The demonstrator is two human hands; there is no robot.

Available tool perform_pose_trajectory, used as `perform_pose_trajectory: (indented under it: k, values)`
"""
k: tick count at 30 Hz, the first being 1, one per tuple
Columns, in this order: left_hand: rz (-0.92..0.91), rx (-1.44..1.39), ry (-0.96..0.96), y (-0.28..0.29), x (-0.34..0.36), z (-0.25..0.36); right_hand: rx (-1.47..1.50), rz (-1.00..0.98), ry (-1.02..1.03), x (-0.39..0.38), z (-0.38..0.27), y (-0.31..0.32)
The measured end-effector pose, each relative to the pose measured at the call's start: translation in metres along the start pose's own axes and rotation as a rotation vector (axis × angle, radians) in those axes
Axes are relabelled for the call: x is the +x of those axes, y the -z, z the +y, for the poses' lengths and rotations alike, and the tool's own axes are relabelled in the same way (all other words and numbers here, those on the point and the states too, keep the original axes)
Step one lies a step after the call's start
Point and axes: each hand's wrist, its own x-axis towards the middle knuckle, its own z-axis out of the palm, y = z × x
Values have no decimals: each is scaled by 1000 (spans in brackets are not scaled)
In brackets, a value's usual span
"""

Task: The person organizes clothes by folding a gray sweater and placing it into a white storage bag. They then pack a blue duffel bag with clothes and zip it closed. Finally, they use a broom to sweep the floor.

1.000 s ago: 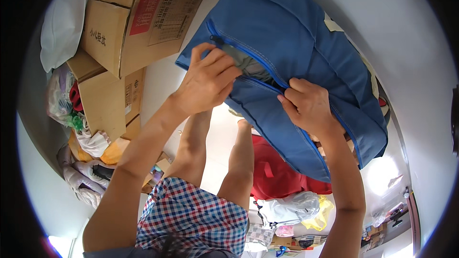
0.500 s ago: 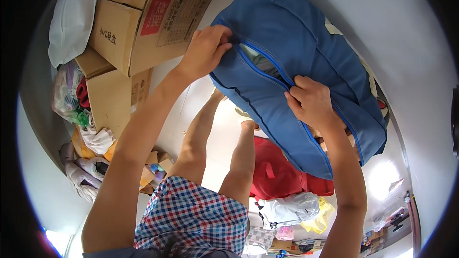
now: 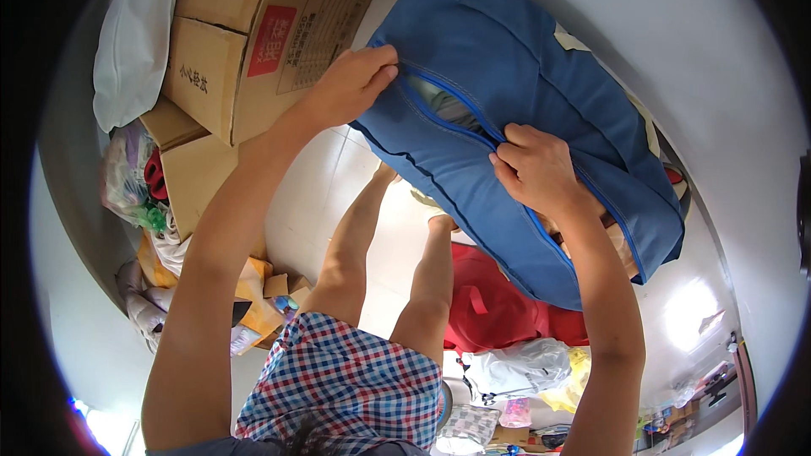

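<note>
Left hand (image 3: 359, 82) moved to blue bag's (image 3: 498, 42) left end; both hands (image 3: 536, 169) pinch along its zipper (image 3: 460, 95)

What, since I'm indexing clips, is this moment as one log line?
left hand: pinching blue bag near zipper end; right hand: gripping zipper; bag: partly open; cardboard box: at left
</note>
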Motion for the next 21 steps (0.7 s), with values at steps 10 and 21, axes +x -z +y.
perform_pose_trajectory:
  k: [10, 21]
  values:
    - [239, 296, -133, -26, -19, 63, 22, 95, 69, -7, 6, -3]
    - [205, 80, -112, -17, -7, 47, 2, 137, 69, -13, 16, -2]
